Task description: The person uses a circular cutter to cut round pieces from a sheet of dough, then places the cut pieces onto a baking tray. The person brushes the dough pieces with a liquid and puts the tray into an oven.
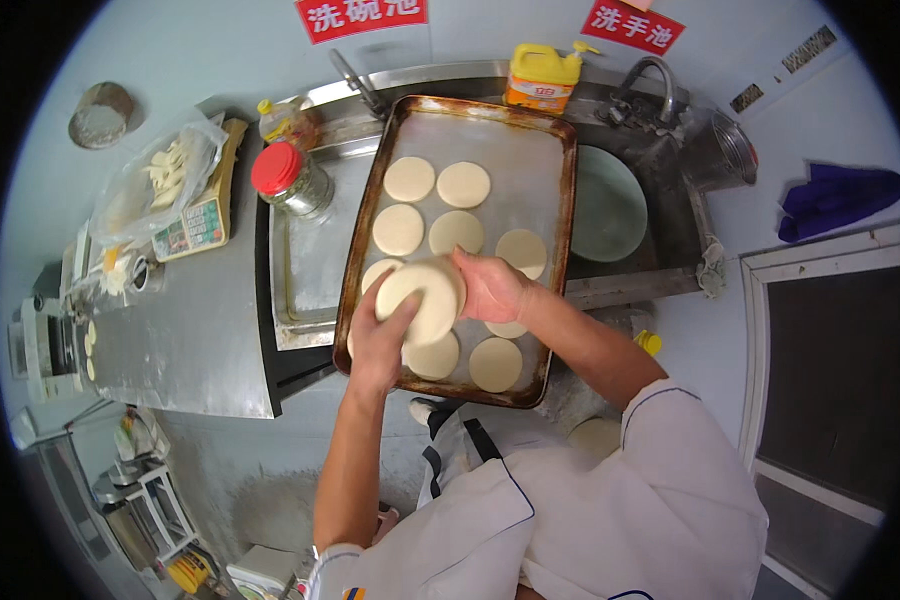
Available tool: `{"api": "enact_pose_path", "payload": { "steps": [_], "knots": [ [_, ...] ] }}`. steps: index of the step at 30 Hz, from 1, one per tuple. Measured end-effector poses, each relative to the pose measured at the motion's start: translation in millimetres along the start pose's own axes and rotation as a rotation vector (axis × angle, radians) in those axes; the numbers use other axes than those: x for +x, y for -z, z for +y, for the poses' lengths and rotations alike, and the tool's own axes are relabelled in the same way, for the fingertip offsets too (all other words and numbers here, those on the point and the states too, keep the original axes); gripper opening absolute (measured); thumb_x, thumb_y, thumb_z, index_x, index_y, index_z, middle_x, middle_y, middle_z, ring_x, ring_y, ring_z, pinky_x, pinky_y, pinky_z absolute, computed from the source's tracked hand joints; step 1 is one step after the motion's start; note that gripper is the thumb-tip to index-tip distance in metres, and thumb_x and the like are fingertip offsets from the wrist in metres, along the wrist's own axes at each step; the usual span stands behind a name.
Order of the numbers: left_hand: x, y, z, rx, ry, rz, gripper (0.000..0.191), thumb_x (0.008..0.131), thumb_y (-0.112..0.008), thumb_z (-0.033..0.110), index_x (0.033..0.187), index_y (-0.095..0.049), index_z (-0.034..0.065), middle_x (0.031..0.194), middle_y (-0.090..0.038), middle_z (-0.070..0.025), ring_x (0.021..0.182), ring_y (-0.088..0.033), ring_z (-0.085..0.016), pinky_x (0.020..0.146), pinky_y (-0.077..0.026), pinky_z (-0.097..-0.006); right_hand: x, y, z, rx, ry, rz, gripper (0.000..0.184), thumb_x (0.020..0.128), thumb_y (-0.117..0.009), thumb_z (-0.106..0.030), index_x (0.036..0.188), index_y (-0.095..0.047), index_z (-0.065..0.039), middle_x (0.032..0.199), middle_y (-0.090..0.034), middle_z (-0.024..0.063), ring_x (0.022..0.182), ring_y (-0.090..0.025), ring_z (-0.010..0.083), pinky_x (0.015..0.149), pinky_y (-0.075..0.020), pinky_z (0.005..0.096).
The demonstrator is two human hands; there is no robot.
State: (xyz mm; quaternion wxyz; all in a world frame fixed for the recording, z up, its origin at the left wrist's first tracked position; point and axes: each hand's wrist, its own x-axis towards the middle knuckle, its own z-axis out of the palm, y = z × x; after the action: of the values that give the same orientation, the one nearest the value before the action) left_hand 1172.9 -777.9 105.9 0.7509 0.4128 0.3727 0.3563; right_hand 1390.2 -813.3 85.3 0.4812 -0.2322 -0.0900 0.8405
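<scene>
A large baking tray with browned rims lies before me across the sink top. Several flat round dough discs rest on it, mostly in its near and middle part. Above the tray my left hand holds a pale dough disc, thumb across its upper face. Behind that disc shows the edge of what looks like another one. My right hand grips the far right side of this pair, its thumb near the edge; some fingers are hidden. The hands partly cover discs on the tray beneath.
Left of the tray are a sink basin and a red-lidded jar. A yellow pump bottle and a faucet stand behind; a green bowl sits right. A scale occupies the steel counter.
</scene>
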Motion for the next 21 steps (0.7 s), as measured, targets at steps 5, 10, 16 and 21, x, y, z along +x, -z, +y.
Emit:
{"api": "enact_pose_path", "payload": {
  "steps": [5, 10, 16, 21],
  "knots": [
    [76.6, -51.7, -37.5, 0.424, -0.074, 0.039, 0.047, 0.096, -0.073, 0.014, 0.134, -0.057, -0.0086, 0.109, -0.070, -0.0097, 0.092, -0.065, -0.012, 0.079, -0.054, -0.0264, -19.4, 35.7, -20.9, 0.021, 0.297, 0.357, 0.052, 0.108, -0.043, -0.040, 0.144, -0.048, -0.003, 0.143, -0.057, 0.0157, 0.131, -0.056, 0.0339, 0.111, -0.0444, 0.0559],
    [101.2, -93.2, -65.6, 0.404, -0.233, 0.015, 0.033, 0.094, -0.074, 0.010, 0.121, -0.062, -0.0051, 0.094, -0.066, -0.0037, 0.081, -0.059, -0.010, 0.071, -0.050, -0.0251, -31.3, 75.0, -39.2, 0.006, 0.444, 0.478, 0.046, 0.109, -0.042, -0.032, 0.141, -0.049, 0.000, 0.139, -0.058, 0.0174, 0.126, -0.060, 0.0340, 0.106, -0.0489, 0.0523],
    [91.5, -102.9, -59.2, 0.145, -0.095, 0.097, 0.030, 0.095, -0.073, 0.009, 0.120, -0.062, -0.0051, 0.105, -0.071, -0.0089, 0.091, -0.067, -0.013, 0.080, -0.055, -0.0262, -21.5, 119.9, -102.5, -0.150, 0.554, 0.778, 0.039, 0.105, -0.052, -0.024, 0.135, -0.053, 0.002, 0.129, -0.064, 0.0192, 0.114, -0.067, 0.0311, 0.094, -0.0568, 0.0473],
    [51.9, -47.4, -40.6, -0.091, 0.133, 0.231, 0.027, 0.094, -0.072, 0.004, 0.119, -0.064, -0.0040, 0.105, -0.072, -0.0104, 0.090, -0.070, -0.017, 0.078, -0.060, -0.0309, -8.9, 152.6, -162.7, -0.800, 0.362, 0.892, 0.044, 0.092, -0.071, -0.014, 0.132, -0.061, 0.000, 0.114, -0.071, 0.0114, 0.096, -0.073, 0.0225, 0.075, -0.0623, 0.0397]
  ]
}}
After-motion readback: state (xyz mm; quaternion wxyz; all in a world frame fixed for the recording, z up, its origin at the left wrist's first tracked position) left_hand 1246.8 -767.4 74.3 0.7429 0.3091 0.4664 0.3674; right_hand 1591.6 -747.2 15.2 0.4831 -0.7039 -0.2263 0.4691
